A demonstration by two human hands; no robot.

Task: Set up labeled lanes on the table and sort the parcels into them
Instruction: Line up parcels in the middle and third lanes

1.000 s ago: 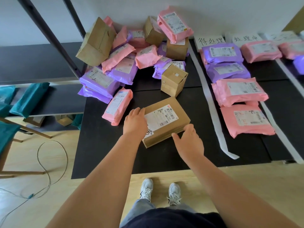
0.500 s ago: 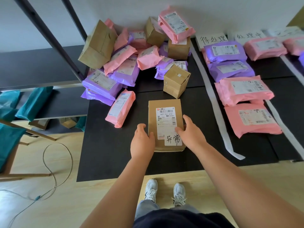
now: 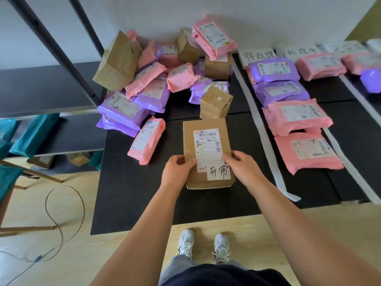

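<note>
A brown cardboard parcel [image 3: 207, 141] with a shipping label and a handwritten white sticker lies lengthwise on the black table [image 3: 127, 190]. My left hand [image 3: 176, 172] grips its left edge, thumb on top. My right hand [image 3: 242, 168] grips its right edge, thumb on the label. Behind it an unsorted heap [image 3: 156, 79] of pink, purple and brown parcels is piled against the wall. To the right, white tape strips [image 3: 266, 141] mark lanes headed by handwritten paper signs [image 3: 258, 55]. Purple parcels [image 3: 274, 71] and pink parcels [image 3: 296, 118] lie in the first lane.
A small brown box [image 3: 215, 103] stands just behind the held parcel, and a pink parcel [image 3: 147, 140] lies to its left. A dark shelf frame [image 3: 51, 44] with teal bags [image 3: 33, 135] stands at the left. A cable [image 3: 61, 213] loops on the wooden floor.
The brown parcel has been turned from a slant to lengthwise and drawn toward me. Both hands shifted from its near corners to gripping its side edges.
</note>
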